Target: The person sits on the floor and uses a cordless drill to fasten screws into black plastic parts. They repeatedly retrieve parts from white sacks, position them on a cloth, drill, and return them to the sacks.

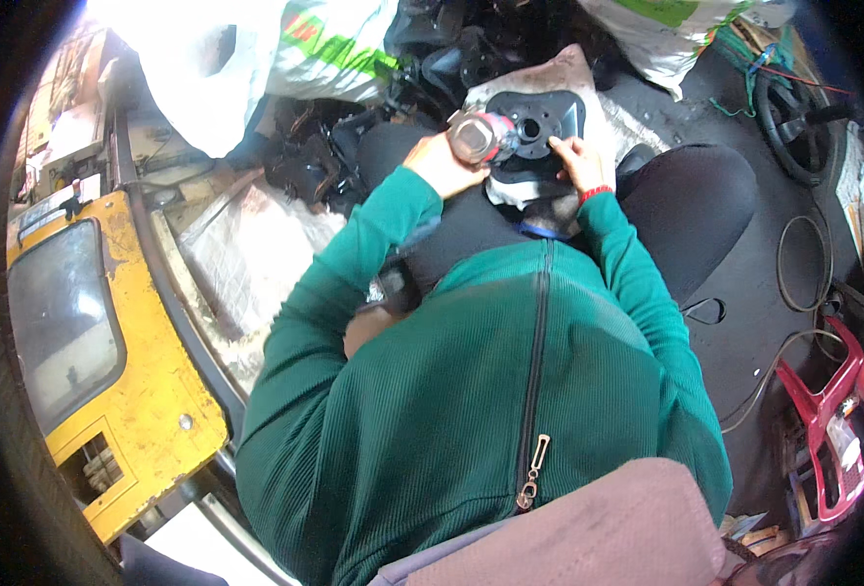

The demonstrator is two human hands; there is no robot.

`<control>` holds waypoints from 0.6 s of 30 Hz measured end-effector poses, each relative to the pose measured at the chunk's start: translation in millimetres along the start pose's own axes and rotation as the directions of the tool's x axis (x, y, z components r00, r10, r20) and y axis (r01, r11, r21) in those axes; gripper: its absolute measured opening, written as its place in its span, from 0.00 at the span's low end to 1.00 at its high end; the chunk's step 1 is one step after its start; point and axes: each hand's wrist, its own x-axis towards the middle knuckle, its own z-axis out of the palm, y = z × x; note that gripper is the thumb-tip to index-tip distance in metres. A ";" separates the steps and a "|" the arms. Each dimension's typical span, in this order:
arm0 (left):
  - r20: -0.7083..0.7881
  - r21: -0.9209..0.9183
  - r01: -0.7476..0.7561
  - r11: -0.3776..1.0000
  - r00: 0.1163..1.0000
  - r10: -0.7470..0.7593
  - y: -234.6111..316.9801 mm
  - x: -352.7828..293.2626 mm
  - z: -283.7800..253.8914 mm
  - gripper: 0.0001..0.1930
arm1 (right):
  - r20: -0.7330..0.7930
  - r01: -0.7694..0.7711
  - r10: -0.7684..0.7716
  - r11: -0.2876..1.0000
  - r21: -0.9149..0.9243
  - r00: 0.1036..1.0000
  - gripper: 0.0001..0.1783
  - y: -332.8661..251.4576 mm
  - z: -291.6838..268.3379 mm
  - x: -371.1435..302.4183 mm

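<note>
My left hand (443, 166) is wrapped round a cordless power driver (475, 137), grey and red, seen from its rounded back. The tool's front end points toward a black plastic plate (561, 109) with a round, holed hub in its middle. That plate rests over my lap on a pale, stained cloth or sack (570, 70). My right hand (582, 162), with a red band at the wrist, has its thumb and fingertips pinched at the hub's right side. Whatever small thing they may hold is too small to make out.
Black plastic parts (456, 59) are heaped beyond the plate. White bags (324, 49) stand at the back left, another bag (661, 39) back right. A yellow machine (139, 361) flanks my left. To my right lie a black wheel (801, 127), a cable (783, 352) and a red frame (827, 420).
</note>
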 end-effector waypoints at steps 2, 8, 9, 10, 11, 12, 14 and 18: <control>-0.051 -0.129 0.010 0.992 0.999 -0.017 -2.4 -19.1 -5.3 0.25 | -0.066 -0.064 0.113 0.861 0.504 0.991 0.22 2.3 -13.2 -10.7; -0.133 -0.234 -0.290 0.928 0.955 0.265 20.0 -58.0 8.3 0.24 | 0.331 -0.232 -0.157 0.446 0.864 0.931 0.25 -34.2 -24.0 -60.7; -0.154 -0.232 -0.302 0.925 0.950 0.272 21.8 -59.8 11.9 0.24 | 0.340 -0.232 -0.176 0.450 0.863 0.924 0.26 -35.4 -22.3 -62.5; -0.175 -0.228 -0.314 0.921 0.944 0.278 23.5 -61.2 12.9 0.24 | 0.333 -0.221 -0.195 0.442 0.870 0.922 0.26 -40.1 -20.8 -65.0; -0.134 -0.219 -0.287 0.932 0.955 0.263 23.2 -62.3 12.6 0.25 | 0.323 -0.210 -0.210 0.429 0.878 0.923 0.27 -43.2 -19.1 -69.0; -0.094 -0.208 -0.261 0.943 0.965 0.246 22.6 -63.3 11.5 0.26 | 0.314 -0.200 -0.224 0.417 0.887 0.923 0.27 -45.5 -17.6 -71.5; -0.060 -0.179 -0.242 0.954 0.970 0.235 22.9 -65.0 9.3 0.27 | 0.343 -0.227 -0.221 0.424 0.877 0.913 0.26 -48.3 -14.6 -74.0; -0.082 -0.191 -0.264 0.945 0.964 0.252 20.2 -70.5 3.0 0.26 | 0.389 -0.257 -0.206 0.470 0.844 0.898 0.25 -56.1 -5.2 -81.1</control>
